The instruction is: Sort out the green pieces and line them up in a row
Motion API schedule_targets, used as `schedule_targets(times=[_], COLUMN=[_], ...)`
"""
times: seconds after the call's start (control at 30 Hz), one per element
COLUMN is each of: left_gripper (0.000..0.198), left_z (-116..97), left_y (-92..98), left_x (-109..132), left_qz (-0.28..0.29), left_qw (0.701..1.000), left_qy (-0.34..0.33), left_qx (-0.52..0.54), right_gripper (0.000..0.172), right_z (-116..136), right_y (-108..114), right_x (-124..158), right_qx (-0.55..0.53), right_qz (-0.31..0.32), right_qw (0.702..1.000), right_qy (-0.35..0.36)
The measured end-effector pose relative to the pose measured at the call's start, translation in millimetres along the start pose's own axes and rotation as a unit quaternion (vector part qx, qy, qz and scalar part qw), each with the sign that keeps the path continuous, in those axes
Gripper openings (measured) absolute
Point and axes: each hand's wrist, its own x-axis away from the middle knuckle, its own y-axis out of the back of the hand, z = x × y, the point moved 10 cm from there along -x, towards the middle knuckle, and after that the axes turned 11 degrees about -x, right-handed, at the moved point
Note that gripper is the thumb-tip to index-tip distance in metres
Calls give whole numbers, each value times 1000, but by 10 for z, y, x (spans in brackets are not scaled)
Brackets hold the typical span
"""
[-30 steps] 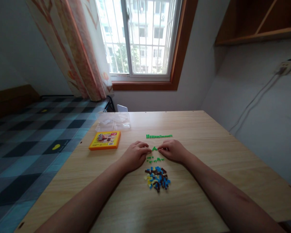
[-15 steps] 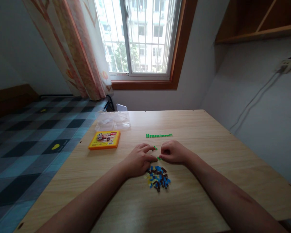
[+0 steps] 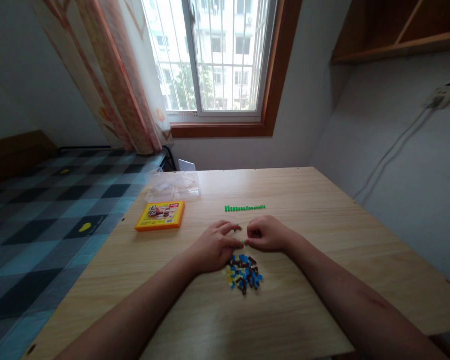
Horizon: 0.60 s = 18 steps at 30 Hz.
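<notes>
My left hand (image 3: 218,246) lies low over the table with its fingers stretched and apart. One of its fingertips is beside a few small green bricks (image 3: 240,228). Curled in, my right hand (image 3: 267,234) pinches at a tiny green brick (image 3: 243,243), which also meets a fingertip of my left hand. Just below the hands is a loose pile of small blue, brown and yellow bricks (image 3: 246,276). Beyond the hands, green bricks (image 3: 245,208) stand in a neat row, the larger ones at its left end.
A yellow-orange box (image 3: 160,216) with a printed lid lies at the left of the wooden table (image 3: 296,295). Behind it stands a clear plastic tray (image 3: 172,186). A bed with a checked cover (image 3: 71,215) adjoins the left side; a cable (image 3: 392,145) hangs along the right wall.
The tiny green brick between the fingertips has shifted slightly and shows less. Both hands stay almost in place; the whole view has moved a little.
</notes>
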Motion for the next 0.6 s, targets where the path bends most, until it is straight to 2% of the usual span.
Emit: schedule_targets(times=[0.4,0.6], left_gripper=[37,37], left_z=[103,159], left_y=[-14,-67], left_x=[-5,-19], left_qz=[4,7], left_qw=[999,999], left_qy=[16,38], left_qx=[29,27], right_gripper=[24,31], right_z=[-29,-138], right_y=[22,60], right_x=[-12,-48], right_qx=[12,41], right_qz=[-8,-51], right_qw=[1000,997], right_qy=[-6,-36])
